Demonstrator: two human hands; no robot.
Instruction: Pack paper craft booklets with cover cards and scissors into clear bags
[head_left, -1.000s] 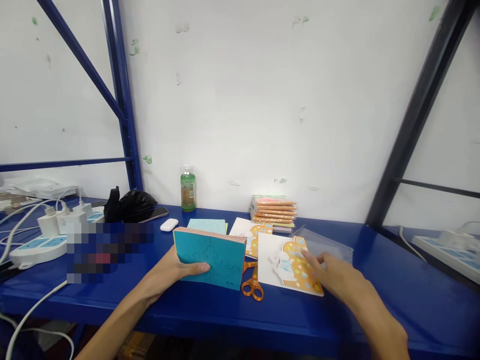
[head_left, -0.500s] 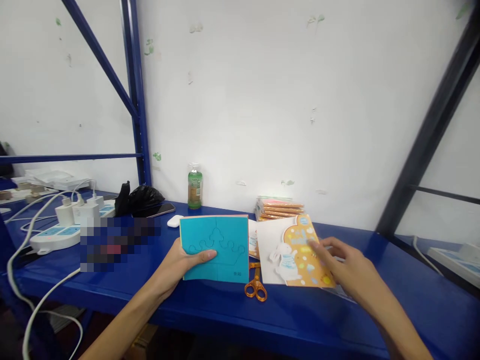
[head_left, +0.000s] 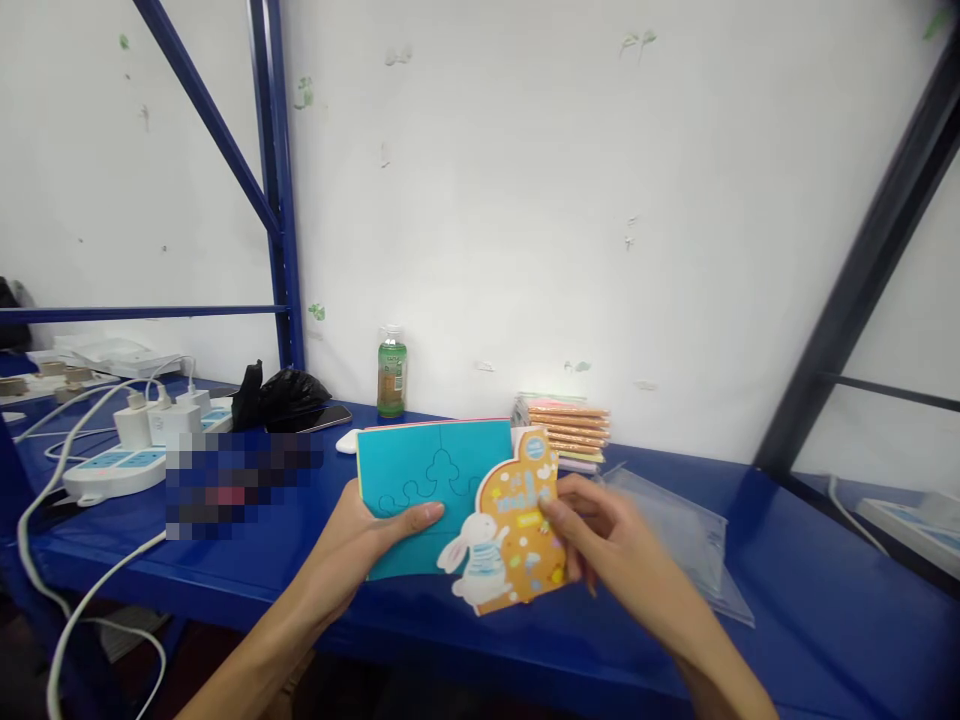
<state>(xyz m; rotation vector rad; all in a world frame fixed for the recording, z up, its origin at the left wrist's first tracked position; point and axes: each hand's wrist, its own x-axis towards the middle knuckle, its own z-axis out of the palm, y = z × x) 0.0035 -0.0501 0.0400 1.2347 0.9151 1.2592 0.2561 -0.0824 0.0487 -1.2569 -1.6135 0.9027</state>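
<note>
My left hand (head_left: pixel 397 530) grips a stack of coloured paper sheets (head_left: pixel 405 465) from the left, thumb on top. The front sheet is bright blue with a dark crown-like outline drawn on it. In my right hand (head_left: pixel 596 520) is an orange shaped booklet (head_left: pixel 525 530) with a white rabbit on its cover, pinched at its right edge. The booklet overlaps the lower right of the blue sheet. Both are held up over the front of the blue table.
Clear plastic sleeves (head_left: pixel 675 530) lie to the right. A stack of orange-edged packets (head_left: pixel 566 430) is at the back, near the wall. Leftward stand a green-labelled bottle (head_left: pixel 391 375), a white earbud case (head_left: pixel 348 441), a phone (head_left: pixel 322 419), a black bag (head_left: pixel 289 398) and a power strip (head_left: pixel 112 470) with cables.
My right hand has brought the rabbit booklet left, in front of the blue sheet. The orange scissors are now out of sight, and the plastic sleeves on the right are more exposed.
</note>
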